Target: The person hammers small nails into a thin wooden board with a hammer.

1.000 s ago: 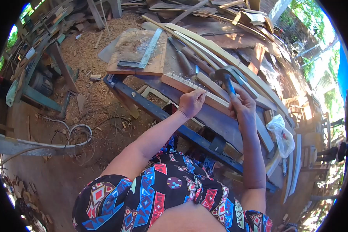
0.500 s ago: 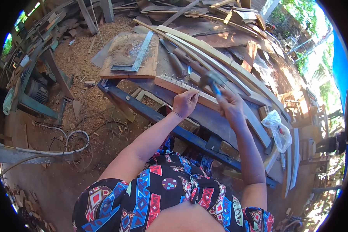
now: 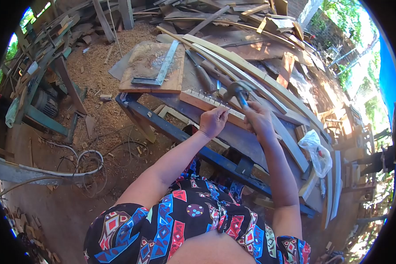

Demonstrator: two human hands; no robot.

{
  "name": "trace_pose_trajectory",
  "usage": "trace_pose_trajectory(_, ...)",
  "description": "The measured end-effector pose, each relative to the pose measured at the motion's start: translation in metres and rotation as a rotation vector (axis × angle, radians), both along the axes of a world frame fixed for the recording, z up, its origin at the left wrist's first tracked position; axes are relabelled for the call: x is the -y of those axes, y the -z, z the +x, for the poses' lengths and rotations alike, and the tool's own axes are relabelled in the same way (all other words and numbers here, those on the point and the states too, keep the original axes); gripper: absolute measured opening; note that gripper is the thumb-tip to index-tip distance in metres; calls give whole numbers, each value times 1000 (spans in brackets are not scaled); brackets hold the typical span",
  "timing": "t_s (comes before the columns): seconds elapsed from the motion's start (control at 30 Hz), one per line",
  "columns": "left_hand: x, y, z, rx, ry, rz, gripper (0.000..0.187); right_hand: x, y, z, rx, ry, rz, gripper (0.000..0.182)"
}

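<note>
My right hand [image 3: 259,118] is wrapped round the blue handle of a hammer [image 3: 240,93], its metal head raised over a long wooden bar [image 3: 193,98]. A row of nails [image 3: 209,97] stands upright along the top of this bar. Close below the hammer head, my left hand [image 3: 214,122] is closed in a pinch at the bar's near edge. Between its fingertips is what looks like a nail, mostly hidden by the fingers. The bar lies on a dark workbench [image 3: 220,132] with a blue frame.
A metal square [image 3: 158,70] rests on a wooden board [image 3: 171,81] at the bench's left end. Beside it lies a handsaw [image 3: 202,77]. Long planks [image 3: 246,66] run along the far side. A clear plastic bag [image 3: 317,154] sits at the right. Scrap wood and shavings cover the ground.
The view has shifted slightly. The hammer, blurred before, shows more sharply and sits a little further left over the bar. My left hand keeps its pinch at the bar.
</note>
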State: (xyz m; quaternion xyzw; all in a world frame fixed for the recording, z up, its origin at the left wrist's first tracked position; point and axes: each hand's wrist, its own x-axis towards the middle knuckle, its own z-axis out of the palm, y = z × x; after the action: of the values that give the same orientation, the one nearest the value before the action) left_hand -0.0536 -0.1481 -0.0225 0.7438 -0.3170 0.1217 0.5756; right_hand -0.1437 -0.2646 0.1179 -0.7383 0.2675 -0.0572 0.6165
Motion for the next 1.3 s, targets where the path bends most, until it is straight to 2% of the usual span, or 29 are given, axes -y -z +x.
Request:
trace_pose_trajectory(0.17,-3,-5,0,3,28,-22,10,10,-5,-35,180,114,37,28)
trace_pose_trajectory(0.27,-3,-4,4,-72,84,-57,11,41,33,-61,314,182,-411,27)
trace_pose_trajectory(0.3,-4,-4,4,-119,106,-73,12,46,37,-72,308,196,-415,27)
trace_pose_trajectory(0.37,-5,-3,1,-139,118,-141,13,50,42,-91,43,292,-729,25)
trace_pose_trajectory(0.43,-10,-6,-3,-377,127,-308,12,50,50,-106,-14,324,-787,27)
trace_pose_trajectory(0.5,-13,-6,-6,-445,146,-366,14,48,61,-115,-62,340,-838,29)
trace_pose_trajectory(0.57,-28,-32,-13,-1119,305,-470,18,46,73,-120,89,348,-969,29)
trace_pose_trajectory(0.63,-33,-47,-19,-1193,302,-447,21,44,76,-121,68,330,-987,30)
trace_pose_trajectory(0.7,-33,-53,-22,-1440,352,-619,23,42,74,-122,39,321,-1010,32)
trace_pose_trajectory(0.77,-33,-50,-24,-1472,387,-629,26,43,70,-122,-90,269,-1004,33)
trace_pose_trajectory(0.87,-29,-64,-32,-1599,417,-709,28,48,75,-122,-72,225,-1114,37)
trace_pose_trajectory(1.0,-29,-73,-40,-1657,468,-774,26,35,46,-117,-142,200,-1100,39)
trace_pose_trajectory(1.07,-28,-79,-44,-1671,479,-779,26,24,32,-110,210,260,-1153,33)
trace_pose_trajectory(1.1,-28,-82,-47,-1689,494,-782,25,15,24,-106,208,262,-1150,33)
trace_pose_trajectory(1.17,-27,-87,-52,-1708,510,-779,25,-6,14,-98,402,76,-1048,24)
trace_pose_trajectory(1.23,-26,-92,-59,-1695,560,-751,28,-25,12,-84,463,-8,-1027,21)
trace_pose_trajectory(1.3,-25,-80,-59,-1704,586,-759,30,-35,14,-76,527,-97,-1004,18)
